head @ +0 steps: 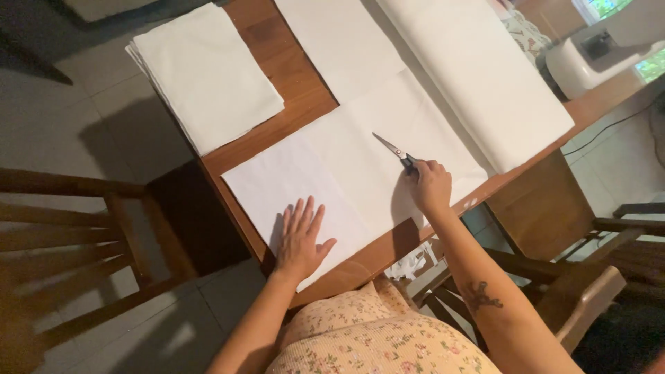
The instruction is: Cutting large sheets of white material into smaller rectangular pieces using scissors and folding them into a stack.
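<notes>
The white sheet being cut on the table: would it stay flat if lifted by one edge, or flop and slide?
The white sheet lies thin and flat, so it would probably droop if lifted. The left hand presses flat on it, suggesting it slides easily on the wooden table. The right hand runs scissors through it, so it is likely light and easily torn.

White fabric sheet [346, 173] lying flat on the wooden table's near edge, smooth, its near corner overhanging toward me. Scissors [395, 151], slim metal blades with dark handles, resting on the sheet's right part, blades almost closed and pointing away to the upper left, handles in my grip.
</notes>
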